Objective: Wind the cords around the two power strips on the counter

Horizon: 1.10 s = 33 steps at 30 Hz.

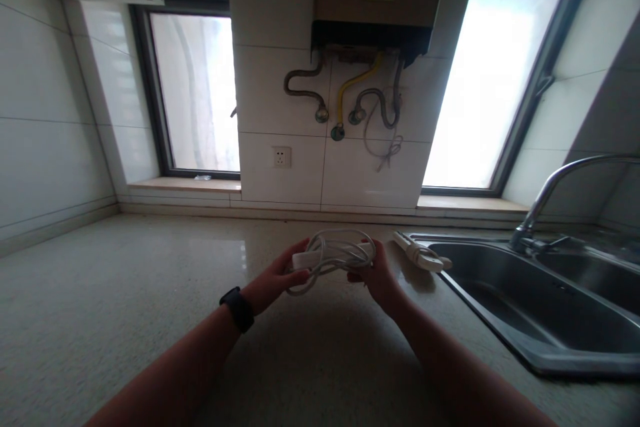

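Between my two hands is a white power strip (333, 255) with its white cord looped loosely around it. My left hand (281, 275), with a dark watch on the wrist, grips the left end, thumb in front. At the other end my right hand (376, 273) is closed around the strip and part of the cord loops. Some of the fingers are hidden behind the strip and the cord. A second white power strip (423, 255), its cord wound around it, lies on the counter to the right of my right hand, beside the sink.
A steel sink (505, 340) with two basins and a curved faucet (545, 193) is at the right. The pale countertop (125, 307) meets a tiled wall with a socket (281, 157). Above, hoses hang below a water heater (373, 0), between two windows.
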Tool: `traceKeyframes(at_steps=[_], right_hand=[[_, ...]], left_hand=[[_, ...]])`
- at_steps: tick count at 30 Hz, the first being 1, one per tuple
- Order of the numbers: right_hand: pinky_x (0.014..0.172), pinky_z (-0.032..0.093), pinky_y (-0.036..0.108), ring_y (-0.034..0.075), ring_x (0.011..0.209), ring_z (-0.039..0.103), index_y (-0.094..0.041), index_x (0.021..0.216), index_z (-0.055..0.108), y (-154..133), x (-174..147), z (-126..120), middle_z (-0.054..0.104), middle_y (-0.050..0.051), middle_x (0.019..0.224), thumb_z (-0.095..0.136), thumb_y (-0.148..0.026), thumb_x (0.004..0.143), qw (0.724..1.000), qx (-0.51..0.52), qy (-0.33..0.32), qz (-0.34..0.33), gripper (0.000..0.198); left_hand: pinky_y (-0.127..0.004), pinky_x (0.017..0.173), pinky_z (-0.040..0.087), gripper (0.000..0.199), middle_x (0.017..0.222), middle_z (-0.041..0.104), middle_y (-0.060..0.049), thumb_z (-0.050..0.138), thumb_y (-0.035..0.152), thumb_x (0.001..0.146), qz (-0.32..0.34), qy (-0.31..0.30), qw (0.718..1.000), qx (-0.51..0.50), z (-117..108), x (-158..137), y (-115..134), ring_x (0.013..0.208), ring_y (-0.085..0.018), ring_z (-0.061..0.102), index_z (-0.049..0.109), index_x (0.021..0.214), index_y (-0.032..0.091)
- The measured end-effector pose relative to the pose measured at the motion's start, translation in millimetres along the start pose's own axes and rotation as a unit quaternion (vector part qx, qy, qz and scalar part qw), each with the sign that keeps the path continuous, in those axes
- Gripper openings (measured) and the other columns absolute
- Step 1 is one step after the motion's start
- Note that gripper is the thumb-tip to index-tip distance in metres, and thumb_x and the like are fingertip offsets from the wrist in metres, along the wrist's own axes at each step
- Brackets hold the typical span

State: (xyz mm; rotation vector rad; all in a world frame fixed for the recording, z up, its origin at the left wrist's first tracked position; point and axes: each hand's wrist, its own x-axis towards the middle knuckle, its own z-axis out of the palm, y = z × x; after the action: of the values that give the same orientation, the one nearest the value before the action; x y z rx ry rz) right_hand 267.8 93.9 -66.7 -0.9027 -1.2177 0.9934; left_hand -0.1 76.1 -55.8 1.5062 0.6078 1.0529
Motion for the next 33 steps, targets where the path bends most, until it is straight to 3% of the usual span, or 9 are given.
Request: traceKeyframes(at_steps=[6,11,19,22,27,33], right_hand=[[0.054,0.059,0.035,0.016,0.057,0.066,-0.030,0.115,0.038,-5.6,-3.4,2.2,0.062,-0.006,0.086,0.086,-0.045,0.064,1.000,-0.011,-0.020,0.019,0.072],[0.051,0.056,0.032,0.017,0.055,0.068,-0.028,0.114,0.039,-12.4,-8.2,4.6,0.065,-0.005,0.082,0.079,-0.054,0.071,0.996,-0.039,-0.056,0.062,0.064],[0.048,0.050,0.023,0.016,0.066,0.068,-0.028,0.115,0.039,-1.2,-5.2,1.7,0.065,-0.004,0.087,0.073,-0.048,0.075,0.991,-0.089,-0.093,0.038,0.056],[0.047,0.048,0.022,0.014,0.061,0.066,-0.026,0.115,0.041,4.0,-4.1,-5.9,0.065,-0.002,0.089,0.071,-0.047,0.077,0.981,-0.134,-0.133,0.048,0.053],[0.044,0.051,0.024,0.012,0.051,0.063,-0.025,0.121,0.041,2.8,-6.7,-11.9,0.061,-0.004,0.083,0.066,-0.047,0.083,0.963,-0.195,-0.178,0.057,0.050],[0.033,0.042,0.019,0.009,0.040,0.057,-0.027,0.128,0.042,-5.8,-8.9,-11.2,0.063,-0.005,0.081,0.063,-0.046,0.087,0.941,-0.290,-0.168,0.057,0.050]], left_hand=[[-0.052,0.108,0.042,0.096,0.151,0.048,-0.016,0.086,0.028,0.076,-0.003,-0.001,1.000,-0.024,1.9,-1.3,-0.7,0.133,-0.032,0.052,0.031,0.156,0.031],[-0.049,0.091,0.054,0.108,0.135,0.059,-0.017,0.089,0.022,0.070,-0.024,-0.003,0.997,-0.069,4.2,-1.8,0.4,0.111,-0.029,0.064,0.025,0.156,0.032],[-0.033,0.073,0.055,0.074,0.117,0.067,-0.012,0.082,0.031,0.078,-0.034,-0.005,0.999,0.022,1.1,-2.3,4.4,0.097,-0.025,0.066,0.050,0.145,0.025],[-0.031,0.070,0.055,0.067,0.108,0.068,-0.010,0.082,0.031,0.077,-0.030,0.001,0.999,0.042,-0.2,-2.0,5.0,0.091,-0.022,0.066,0.055,0.138,0.021],[-0.030,0.066,0.055,0.059,0.100,0.067,-0.006,0.081,0.033,0.078,-0.011,0.043,0.999,0.031,-2.6,0.4,0.5,0.084,-0.020,0.066,0.054,0.129,0.019],[-0.031,0.065,0.055,0.045,0.101,0.065,-0.006,0.075,0.040,0.083,-0.001,0.066,0.998,0.023,-2.4,2.9,-0.6,0.079,-0.019,0.068,0.052,0.115,0.019]])
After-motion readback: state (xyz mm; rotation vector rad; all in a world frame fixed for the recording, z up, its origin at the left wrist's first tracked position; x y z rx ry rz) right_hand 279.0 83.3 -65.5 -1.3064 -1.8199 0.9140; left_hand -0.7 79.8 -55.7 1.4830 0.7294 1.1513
